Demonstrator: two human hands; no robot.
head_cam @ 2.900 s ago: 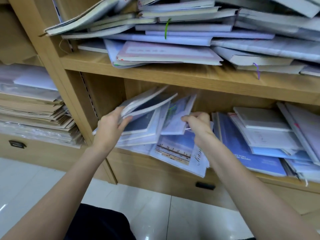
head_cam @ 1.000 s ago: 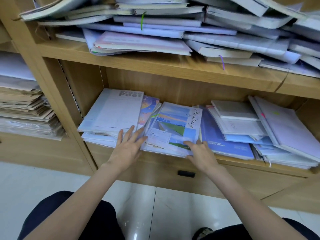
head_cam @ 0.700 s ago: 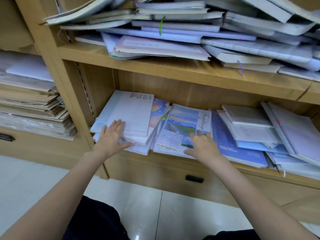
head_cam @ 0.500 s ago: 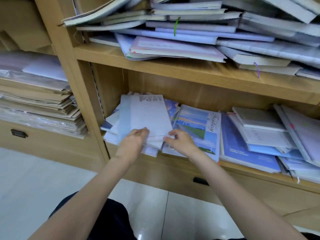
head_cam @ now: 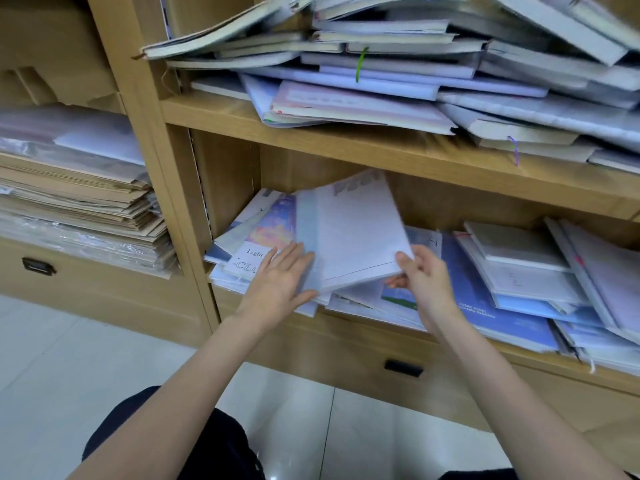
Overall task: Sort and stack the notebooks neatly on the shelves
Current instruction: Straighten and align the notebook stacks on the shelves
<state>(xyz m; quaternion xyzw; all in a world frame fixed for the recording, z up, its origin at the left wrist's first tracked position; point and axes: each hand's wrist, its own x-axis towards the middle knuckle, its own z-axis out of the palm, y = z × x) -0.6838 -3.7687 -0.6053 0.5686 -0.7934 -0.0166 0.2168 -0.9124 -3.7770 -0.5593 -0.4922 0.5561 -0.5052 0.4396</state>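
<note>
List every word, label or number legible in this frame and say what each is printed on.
"Light": white label on the colourful notebook beside the left hand.
"CLO", cut off by that hand: same label, lower line.
Grey title on the white notebook held by the right hand: blurred, unreadable.
White print on the blue notebook: too small.

"Light", "CLO" on label

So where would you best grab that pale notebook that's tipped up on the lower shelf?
By its near edge, from the front. The pale notebook tilts up with that edge overhanging the pile, so fingers fit under it. The right hand already pinches its near right corner; the left hand lies flat at its left side.
</note>
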